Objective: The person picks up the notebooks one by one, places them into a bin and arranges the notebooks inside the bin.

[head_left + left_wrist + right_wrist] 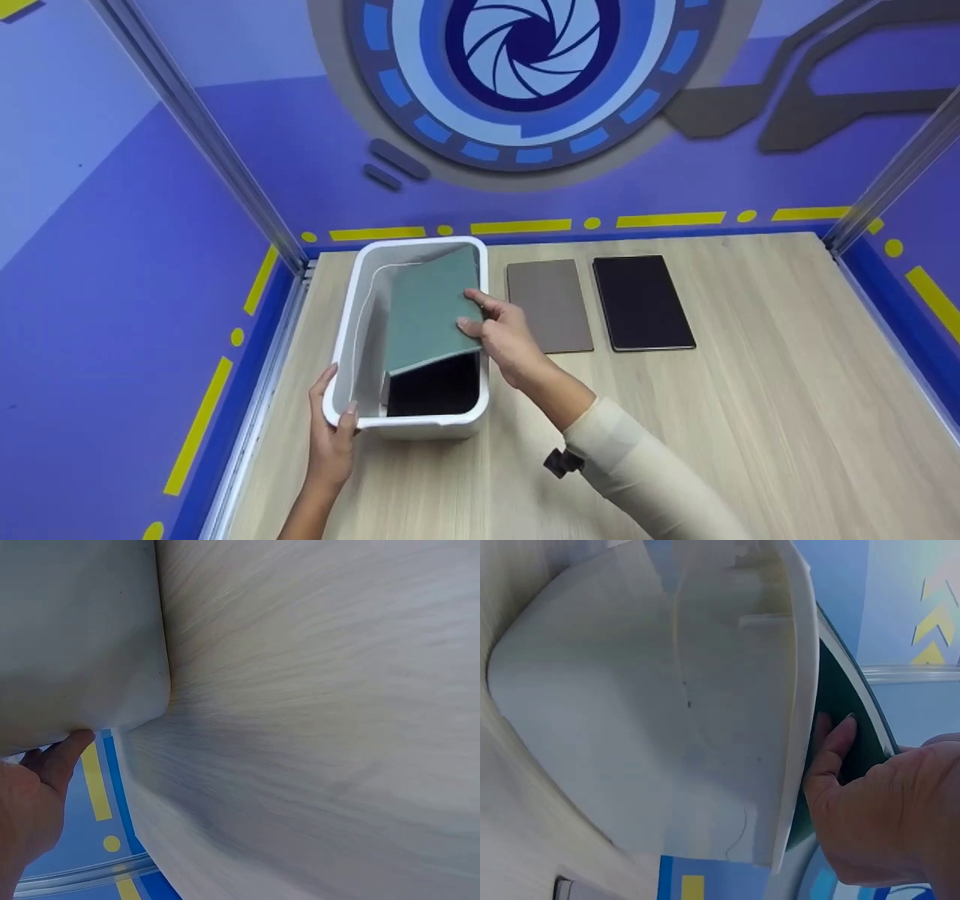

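- At the near right part of the green book (pixel 431 311), the right hand (pixel 510 337) makes a pinch: thumb and forefinger lie on the cover, and other fingers (pixel 840 739) press from underneath, so the gap is only as wide as the book.
- On the near left corner of the bin (pixel 405 422), the left hand (pixel 332 442) grips the rim, with the thumb on top and fingers along the outer wall.
- The green book is thin and rectangular, with a smooth, matt cover; a pale strip of pages shows at its edge. It lies tilted in the mouth of the bin, and its right side reaches the right rim.
- The bin is white and smooth, like plastic, deep, with rounded corners and a thick rim.
- Inside it, below the green book, there is a black thing (pixel 435 388), flat and partly covered; I cannot tell exactly what it is.
- To the right of the bin, a grey book (pixel 551 307) and a black book (pixel 645 304) lie flat, side by side but not touching.
- Under everything is the table (pixel 765 420), pale, with fine wood grain.
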Available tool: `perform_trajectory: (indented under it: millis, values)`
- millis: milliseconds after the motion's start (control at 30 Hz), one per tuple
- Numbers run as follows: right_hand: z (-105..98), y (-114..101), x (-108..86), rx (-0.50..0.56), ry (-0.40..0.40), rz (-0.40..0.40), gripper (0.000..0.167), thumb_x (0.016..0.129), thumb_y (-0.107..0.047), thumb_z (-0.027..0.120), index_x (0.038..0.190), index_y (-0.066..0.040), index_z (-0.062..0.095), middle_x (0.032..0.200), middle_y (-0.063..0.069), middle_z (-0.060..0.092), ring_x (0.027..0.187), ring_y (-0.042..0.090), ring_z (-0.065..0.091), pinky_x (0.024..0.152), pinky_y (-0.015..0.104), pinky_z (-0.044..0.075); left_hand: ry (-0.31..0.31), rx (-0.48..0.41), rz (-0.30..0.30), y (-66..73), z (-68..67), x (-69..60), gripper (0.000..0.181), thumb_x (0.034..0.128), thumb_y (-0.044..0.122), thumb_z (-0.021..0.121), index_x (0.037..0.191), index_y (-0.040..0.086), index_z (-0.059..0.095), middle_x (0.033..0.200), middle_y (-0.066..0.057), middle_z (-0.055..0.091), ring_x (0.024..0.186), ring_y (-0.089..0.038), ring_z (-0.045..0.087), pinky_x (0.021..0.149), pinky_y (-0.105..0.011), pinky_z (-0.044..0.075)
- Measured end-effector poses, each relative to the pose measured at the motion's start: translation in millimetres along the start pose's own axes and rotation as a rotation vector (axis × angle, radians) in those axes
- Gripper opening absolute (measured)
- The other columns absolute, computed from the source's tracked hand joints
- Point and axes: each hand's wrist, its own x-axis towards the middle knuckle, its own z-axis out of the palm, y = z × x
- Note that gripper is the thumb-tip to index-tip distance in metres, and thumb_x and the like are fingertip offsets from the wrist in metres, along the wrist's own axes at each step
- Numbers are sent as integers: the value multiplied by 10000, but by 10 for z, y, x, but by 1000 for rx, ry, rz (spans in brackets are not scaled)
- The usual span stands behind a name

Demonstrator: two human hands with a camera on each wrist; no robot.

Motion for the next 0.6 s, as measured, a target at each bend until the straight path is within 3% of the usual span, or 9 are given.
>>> perform_trajectory:
  millis: [200,267,400,433,500,600]
  values:
    - [197,-47,41,-35,-28,-10,581,1026,-74,646,1589,-62,502,1688,190,432,1593,306,368,1294,466,334,4,12,25,-3,-4,-7,668,1010,35,504,1643,71,294,1643,-199,383,1295,-89,527,987,-139,461]
    - [247,-56,35,-56,-84,-4,582,1056,-92,613,1613,-40,452,1693,212,413,1507,336,488,1195,467,473,6,11,38,-7,1,-2,664,1010,28,508,1639,59,298,1632,-214,392,1284,-81,526,986,-141,457]
    - [257,-95,-39,-253,-222,20,623,1098,-245,584,1651,-47,378,1717,213,368,1408,386,592,1085,493,560,-7,-4,37,-1,-11,-1,669,1013,20,506,1645,68,291,1604,-209,420,1305,-86,539,994,-145,474]
    - [236,-106,-67,-300,-254,25,644,1098,-286,585,1659,-60,364,1724,207,356,1399,401,599,1077,513,562,-10,-9,34,1,-11,-5,671,1013,19,505,1646,70,290,1596,-204,427,1305,-101,546,995,-147,479]
    - [181,-126,-114,-391,-282,15,665,1086,-364,602,1661,-113,383,1735,162,359,1482,408,528,1178,561,470,-13,-8,20,9,-15,-10,677,1014,26,502,1653,86,286,1596,-185,427,1320,-110,547,1004,-142,478]
    - [87,-121,-137,-409,-301,-16,659,1077,-381,610,1656,-144,403,1736,130,374,1526,399,481,1218,587,416,-17,0,-15,14,-11,-10,676,1022,50,495,1660,115,278,1604,-168,417,1321,-121,548,995,-151,489]
